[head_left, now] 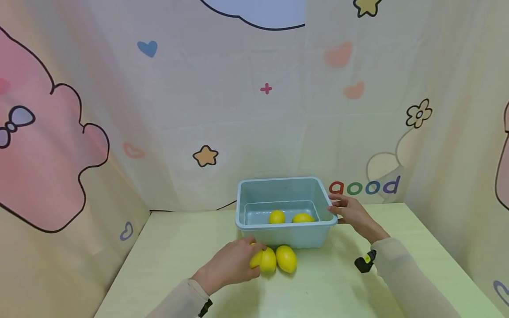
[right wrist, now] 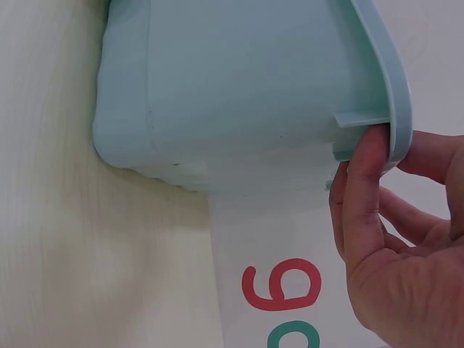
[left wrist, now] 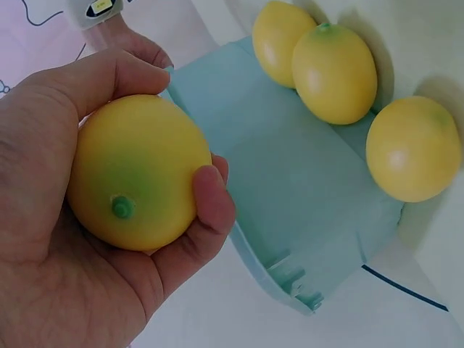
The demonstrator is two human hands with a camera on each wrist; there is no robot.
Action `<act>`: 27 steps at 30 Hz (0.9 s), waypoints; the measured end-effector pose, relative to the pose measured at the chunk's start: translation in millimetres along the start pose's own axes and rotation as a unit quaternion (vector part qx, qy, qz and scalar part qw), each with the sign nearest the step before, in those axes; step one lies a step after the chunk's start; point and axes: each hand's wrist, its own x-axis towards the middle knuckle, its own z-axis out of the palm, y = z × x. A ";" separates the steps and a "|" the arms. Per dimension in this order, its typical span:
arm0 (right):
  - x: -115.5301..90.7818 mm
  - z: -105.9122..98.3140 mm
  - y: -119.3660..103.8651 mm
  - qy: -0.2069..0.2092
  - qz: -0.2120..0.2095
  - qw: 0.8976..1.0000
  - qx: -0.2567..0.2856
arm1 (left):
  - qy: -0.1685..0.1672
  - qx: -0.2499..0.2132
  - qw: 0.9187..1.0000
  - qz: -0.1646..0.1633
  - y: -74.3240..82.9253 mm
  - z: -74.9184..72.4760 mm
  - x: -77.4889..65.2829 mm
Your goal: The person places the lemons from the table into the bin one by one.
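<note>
My left hand [head_left: 232, 266] grips a yellow lemon [left wrist: 138, 170], its green-tinged stem end showing between thumb and fingers in the left wrist view. That hand is just in front of a light blue plastic bin [head_left: 286, 238]. More lemons lie on the table along the bin's front, among them one at the right [head_left: 286, 259]; the left wrist view shows three there. Inside the bin are two lemons, one round-looking [head_left: 276, 217] and one on its side [head_left: 303, 217]. My right hand [head_left: 355, 216] holds the bin's right rim, fingers tucked under the lip in the right wrist view.
The bin stands on a pale wood-grain table [head_left: 191, 238], toward its back edge. A printed curtain [head_left: 238, 110] hangs close behind, with more fabric at both sides. Each wrist carries a black strapped device, such as the right one [head_left: 364, 261].
</note>
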 end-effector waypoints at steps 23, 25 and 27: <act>2.1 -0.7 -1.9 0.000 -0.006 1.000 -0.005 | 0.023 -0.035 0.998 -0.045 -14.1 -36.2 20.6; 2.6 -0.2 0.0 0.000 -0.003 1.000 -0.005 | 0.022 -0.040 0.998 -0.051 -15.7 -38.3 22.1; 2.5 0.6 0.9 -0.001 0.000 1.000 -0.004 | 0.023 -0.041 0.998 -0.052 -17.6 -39.4 23.7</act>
